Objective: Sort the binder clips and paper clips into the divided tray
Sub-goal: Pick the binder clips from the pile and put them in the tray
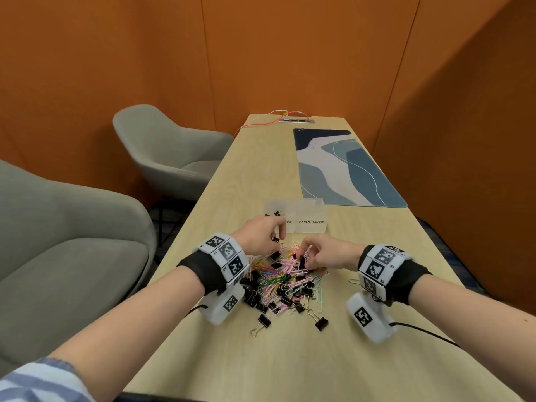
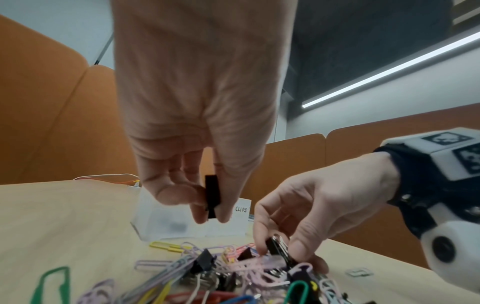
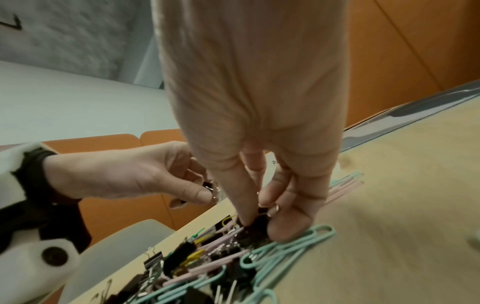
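A mixed pile (image 1: 282, 278) of black binder clips and coloured paper clips lies on the table in front of a clear divided tray (image 1: 311, 220). The tray's right compartment is labelled PAPER CLIPS; a few black binder clips sit in the left one. My left hand (image 1: 271, 237) hovers between pile and tray and pinches a black binder clip (image 2: 212, 195) between thumb and fingers. My right hand (image 1: 309, 258) is down at the pile's far right edge, its thumb and fingers closed on another black binder clip (image 2: 278, 246), also seen as the black binder clip (image 3: 261, 221).
Two stray binder clips (image 1: 320, 322) and loose paper clips lie at the near side of the pile. A blue patterned mat (image 1: 345, 166) lies beyond the tray. Grey chairs (image 1: 168, 152) stand along the table's left edge. A cable (image 1: 262, 120) runs at the far end.
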Demonstrator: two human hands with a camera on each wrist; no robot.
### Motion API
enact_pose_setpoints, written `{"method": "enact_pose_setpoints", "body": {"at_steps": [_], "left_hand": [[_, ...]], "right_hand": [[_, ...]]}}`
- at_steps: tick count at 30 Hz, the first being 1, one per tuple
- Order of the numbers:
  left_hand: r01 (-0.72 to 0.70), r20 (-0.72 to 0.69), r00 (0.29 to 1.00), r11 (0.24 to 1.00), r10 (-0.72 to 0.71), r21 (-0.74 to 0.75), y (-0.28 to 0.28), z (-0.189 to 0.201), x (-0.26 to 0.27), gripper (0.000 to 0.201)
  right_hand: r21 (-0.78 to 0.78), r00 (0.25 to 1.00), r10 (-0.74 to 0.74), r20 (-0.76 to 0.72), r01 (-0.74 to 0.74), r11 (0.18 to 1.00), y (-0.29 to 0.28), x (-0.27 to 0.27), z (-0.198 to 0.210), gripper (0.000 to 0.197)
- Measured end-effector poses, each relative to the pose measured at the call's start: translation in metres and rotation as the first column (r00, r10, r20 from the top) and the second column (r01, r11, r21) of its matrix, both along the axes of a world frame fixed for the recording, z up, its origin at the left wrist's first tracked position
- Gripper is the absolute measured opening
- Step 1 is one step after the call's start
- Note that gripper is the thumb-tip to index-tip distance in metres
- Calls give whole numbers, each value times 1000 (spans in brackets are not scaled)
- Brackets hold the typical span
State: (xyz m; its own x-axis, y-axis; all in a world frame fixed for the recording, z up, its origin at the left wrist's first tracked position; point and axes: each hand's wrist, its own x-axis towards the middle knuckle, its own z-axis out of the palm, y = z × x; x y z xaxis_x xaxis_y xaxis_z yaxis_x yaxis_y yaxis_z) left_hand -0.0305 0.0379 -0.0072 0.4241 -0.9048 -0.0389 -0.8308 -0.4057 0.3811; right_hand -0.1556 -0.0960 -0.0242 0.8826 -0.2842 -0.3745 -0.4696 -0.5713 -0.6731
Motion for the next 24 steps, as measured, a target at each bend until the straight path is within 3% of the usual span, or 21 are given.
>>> {"method": "enact_pose_setpoints", "body": {"at_steps": [5, 9, 13, 15, 17, 19, 21, 24], "left_hand": [[-20, -37, 999, 1000, 19, -23, 3, 1, 6, 14], [-59, -125, 991, 998, 54, -37, 5, 1, 8, 8], [-19, -137, 990, 999, 23, 28, 8, 2, 9, 14], [29, -88, 996, 996, -22, 80, 7, 1, 7, 22], [49, -39, 998, 993, -46, 108, 6, -2, 4, 23], [29, 14, 999, 994, -30, 103, 5, -8, 2, 19], [-16, 67, 998, 997, 11, 80, 3, -13, 2, 20], [-54, 132, 990, 998, 47, 45, -1, -17, 1, 20]], "right_hand": [[75, 999, -38, 22, 36, 997, -9, -5, 3, 21], [203, 982, -180, 66, 163, 966, -18, -6, 10, 22], [362, 954, -300, -28, 289, 886, -19, -1, 10, 31], [465, 925, -369, -92, 368, 806, -15, 2, 9, 23], [487, 916, -385, -113, 389, 782, -10, 6, 8, 19], [315, 944, -327, -43, 323, 892, -8, 12, 3, 27], [-15, 981, -191, 27, 191, 981, -3, 16, -1, 24], [-338, 996, -16, 86, 45, 940, 1, 17, -4, 6]]}}
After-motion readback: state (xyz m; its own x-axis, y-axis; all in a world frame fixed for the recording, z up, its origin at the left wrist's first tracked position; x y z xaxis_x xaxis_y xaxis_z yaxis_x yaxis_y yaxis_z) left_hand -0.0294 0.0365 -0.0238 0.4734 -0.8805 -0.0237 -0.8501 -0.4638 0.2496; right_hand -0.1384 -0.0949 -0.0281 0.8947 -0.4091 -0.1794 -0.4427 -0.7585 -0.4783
